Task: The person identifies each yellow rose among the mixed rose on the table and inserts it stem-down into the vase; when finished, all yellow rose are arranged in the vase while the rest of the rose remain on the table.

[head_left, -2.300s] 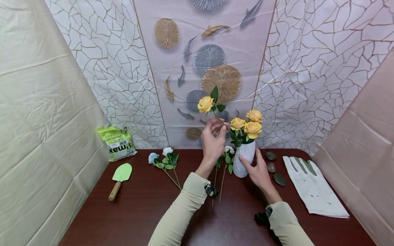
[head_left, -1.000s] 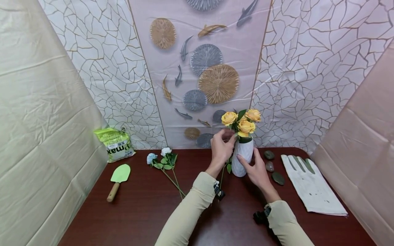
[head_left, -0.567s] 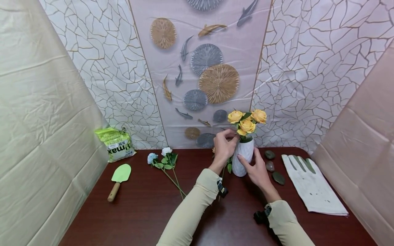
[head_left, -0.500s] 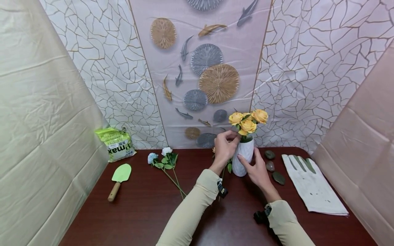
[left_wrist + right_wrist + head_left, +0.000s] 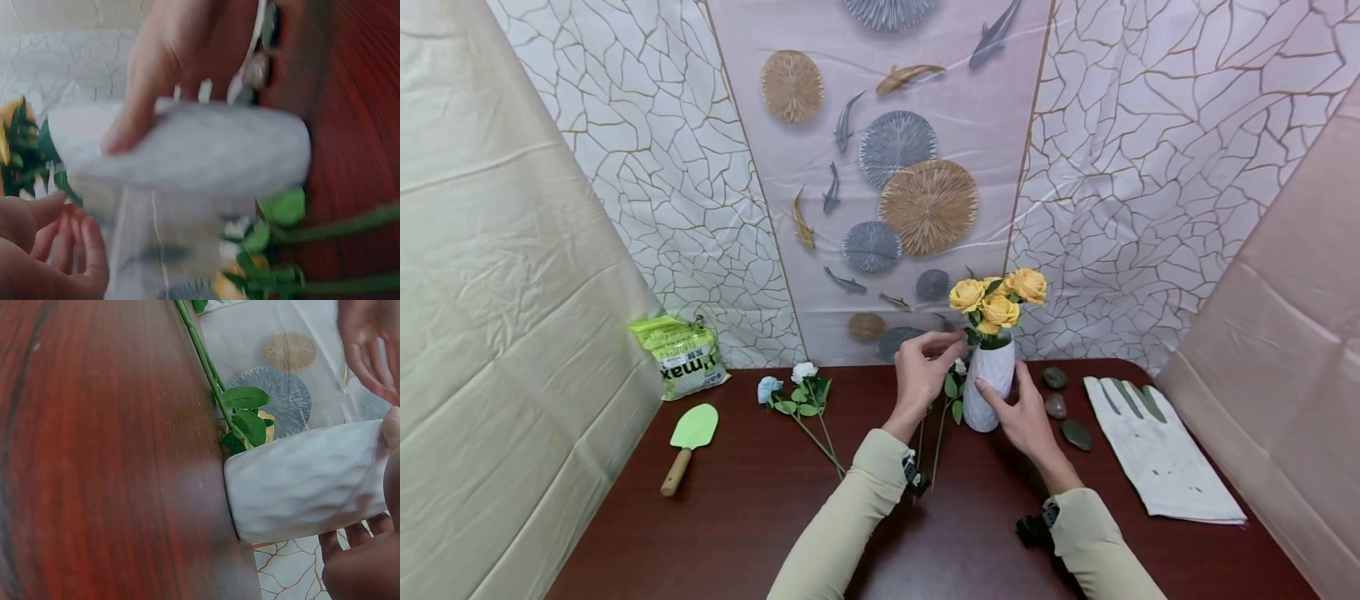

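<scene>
A white textured vase stands on the table with several yellow roses in it. My right hand grips the vase from its right side, thumb across the front, as the right wrist view also shows. My left hand is just left of the vase mouth, its fingers loosely bent with nothing seen between them. In the left wrist view, the left thumb and fingers lie close to a green leaf below the roses; whether they touch is unclear. Flower stems with a white rose lie behind the left wrist.
On the dark red table lie a blue rose and a white rose at left. Further left are a green trowel and a green bag. Three stones and a white glove lie right of the vase.
My left hand brought a yellow rose over the vase and lowered it in among the others. It has since let go and drawn back left. My right hand keeps holding the vase.
</scene>
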### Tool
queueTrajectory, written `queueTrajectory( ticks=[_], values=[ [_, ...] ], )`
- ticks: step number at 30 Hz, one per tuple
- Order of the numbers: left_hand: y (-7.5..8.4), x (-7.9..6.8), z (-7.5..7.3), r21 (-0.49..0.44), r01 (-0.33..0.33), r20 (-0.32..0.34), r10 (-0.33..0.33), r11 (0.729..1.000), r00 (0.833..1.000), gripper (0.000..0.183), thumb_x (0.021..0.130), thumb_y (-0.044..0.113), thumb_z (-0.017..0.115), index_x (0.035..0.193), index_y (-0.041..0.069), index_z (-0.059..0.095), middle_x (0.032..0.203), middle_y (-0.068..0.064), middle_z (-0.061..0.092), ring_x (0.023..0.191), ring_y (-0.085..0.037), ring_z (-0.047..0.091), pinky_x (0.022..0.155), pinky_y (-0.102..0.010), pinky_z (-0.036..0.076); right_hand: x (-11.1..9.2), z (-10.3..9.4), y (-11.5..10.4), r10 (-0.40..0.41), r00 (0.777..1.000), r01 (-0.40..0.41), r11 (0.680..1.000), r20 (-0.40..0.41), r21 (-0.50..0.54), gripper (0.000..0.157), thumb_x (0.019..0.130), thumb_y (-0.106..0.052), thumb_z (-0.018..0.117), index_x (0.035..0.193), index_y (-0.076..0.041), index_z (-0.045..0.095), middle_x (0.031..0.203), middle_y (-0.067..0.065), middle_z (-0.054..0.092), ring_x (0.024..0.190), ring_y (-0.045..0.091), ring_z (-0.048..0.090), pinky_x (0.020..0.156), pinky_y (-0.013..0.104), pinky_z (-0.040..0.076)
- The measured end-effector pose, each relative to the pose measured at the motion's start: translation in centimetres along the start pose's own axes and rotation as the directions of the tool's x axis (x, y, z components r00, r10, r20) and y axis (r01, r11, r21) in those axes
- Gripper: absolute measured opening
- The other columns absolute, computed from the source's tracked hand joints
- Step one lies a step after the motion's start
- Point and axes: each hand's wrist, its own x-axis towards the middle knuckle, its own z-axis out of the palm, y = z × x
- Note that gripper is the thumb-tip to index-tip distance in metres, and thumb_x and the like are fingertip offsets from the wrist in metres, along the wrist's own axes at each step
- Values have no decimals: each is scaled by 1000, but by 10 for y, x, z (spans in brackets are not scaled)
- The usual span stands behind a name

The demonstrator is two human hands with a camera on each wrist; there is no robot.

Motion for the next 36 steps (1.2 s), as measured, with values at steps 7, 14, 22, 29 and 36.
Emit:
queueTrajectory(
  ticks=[7,14,22,29,36],
  values=[
    [-36,-13,-40,130,170,62,-179,977,982,12,88,31,79,99,25,81,90,10,77,80,-6,72,70,-29,59,0,1,1,-17,1000,17,1000,-12,-8,62,95,-32,71,146,-13,42,129,11,60,114,19,57,93,31,47],
    [-66,-30,-52,229,319,167,-360,920,918,6,87,22,81,92,21,81,84,5,77,76,-12,72,66,-29,58,1,1,1,-6,1000,6,1000,-8,-1,63,95,-33,71,148,-13,41,132,11,58,117,21,56,96,37,45],
    [-67,-31,-39,420,348,211,-463,838,861,18,81,20,86,96,14,78,74,5,74,71,-12,68,73,-33,59,1,2,-1,14,1000,-14,1000,-3,-3,66,96,-35,70,150,-15,39,134,11,57,120,20,55,97,38,44],
    [-63,-31,-32,553,314,169,-473,772,865,28,76,19,90,98,13,73,93,-1,69,80,-18,64,68,-35,56,1,2,-1,9,1000,-9,1000,-5,-5,64,95,-35,70,149,-15,40,133,10,57,119,20,56,95,29,44],
    [-68,-31,-33,563,338,159,-500,754,851,30,76,21,90,98,14,71,104,-8,64,81,-21,61,68,-36,55,0,0,0,10,1000,-10,1000,15,5,65,96,-35,69,150,-15,38,136,10,56,123,22,55,100,38,44]
  ],
)
